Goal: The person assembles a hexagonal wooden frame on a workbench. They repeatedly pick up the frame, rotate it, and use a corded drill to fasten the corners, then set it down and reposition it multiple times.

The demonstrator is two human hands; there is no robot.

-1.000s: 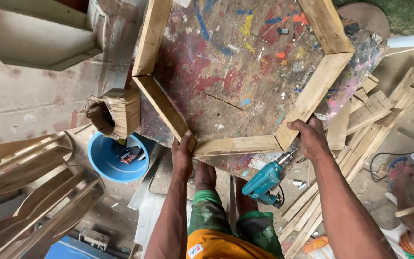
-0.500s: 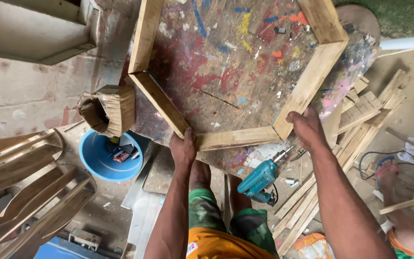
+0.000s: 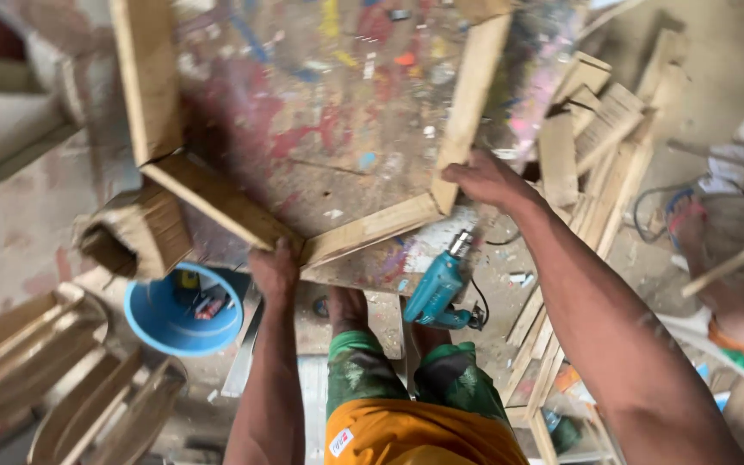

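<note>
A many-sided wooden frame (image 3: 217, 202) made of flat planks lies on a paint-splattered table top (image 3: 320, 129). My left hand (image 3: 275, 271) grips the frame's near corner where two planks meet. My right hand (image 3: 486, 179) holds the near right corner of the frame. A teal power drill (image 3: 437, 291) lies on the table's near edge between my arms, touched by neither hand. My legs in green trousers (image 3: 389, 379) stand below the table edge.
A blue bucket (image 3: 184, 314) with small items sits on the floor at left, beside a hollow wooden block (image 3: 135, 232). Curved wooden pieces (image 3: 53, 379) lie at lower left. Scrap planks (image 3: 596, 146) pile up at right, near another person's foot (image 3: 695, 224).
The view has shifted and come closer; the frame now sits lower and more to the left in view. Both hands keep their hold on the same corners.
</note>
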